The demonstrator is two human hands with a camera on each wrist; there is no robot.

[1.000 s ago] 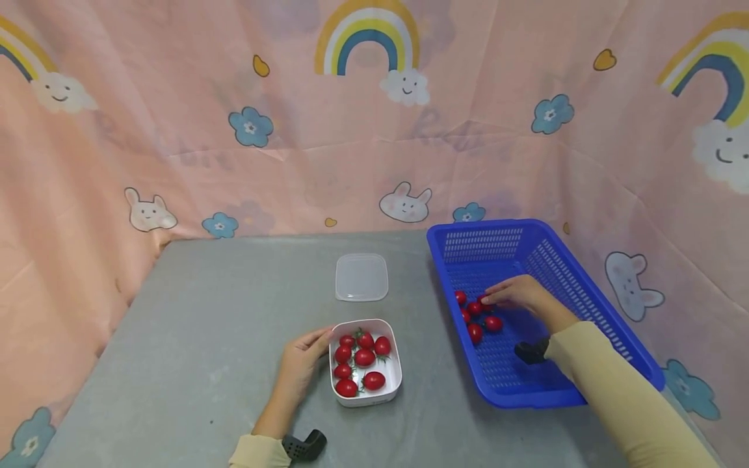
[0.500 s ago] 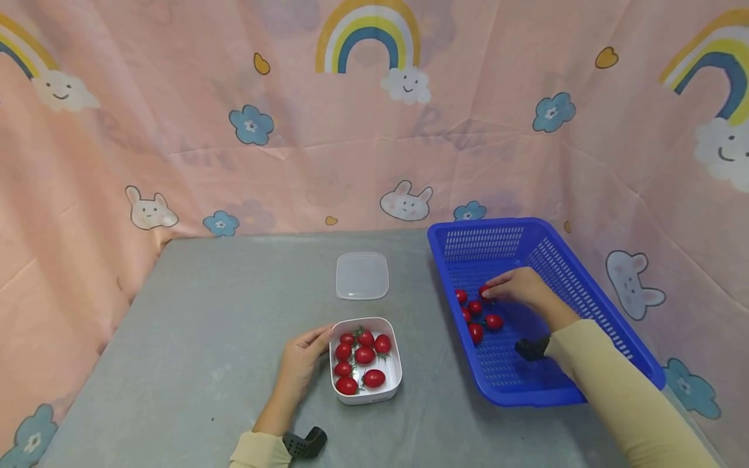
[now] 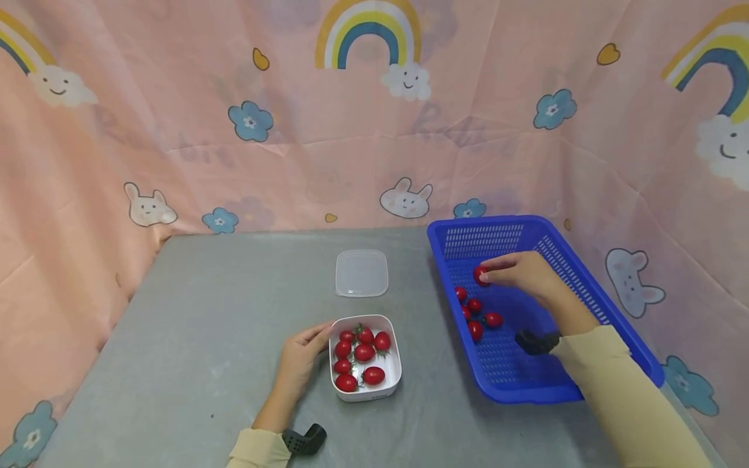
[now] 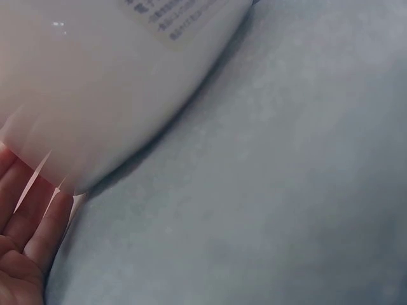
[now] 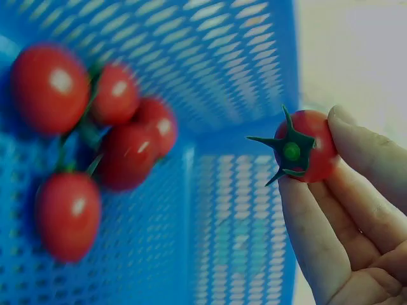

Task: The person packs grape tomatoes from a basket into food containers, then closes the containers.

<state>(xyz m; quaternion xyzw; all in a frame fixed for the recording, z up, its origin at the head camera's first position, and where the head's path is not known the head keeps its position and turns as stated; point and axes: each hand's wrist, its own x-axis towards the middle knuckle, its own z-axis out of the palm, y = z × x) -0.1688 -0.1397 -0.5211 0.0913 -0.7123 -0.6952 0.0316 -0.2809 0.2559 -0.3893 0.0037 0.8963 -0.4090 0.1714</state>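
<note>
Between thumb and fingers my right hand pinches a red cherry tomato, its green star-shaped calyx showing in the right wrist view. It holds the tomato above the floor of a blue plastic basket. Several more cherry tomatoes lie along the basket's left side. My left hand touches the left side of a square white container, its fairly straight fingers against the wall in the left wrist view. Several cherry tomatoes with green calyxes lie inside the container.
A translucent square lid lies flat on the grey table behind the white container. A pink printed curtain hangs along the back and both sides. The basket's slotted walls rise around my right hand.
My right hand has lifted one cherry tomato from the group in the basket and carried it up and towards the back. My left hand stays at the white container.
</note>
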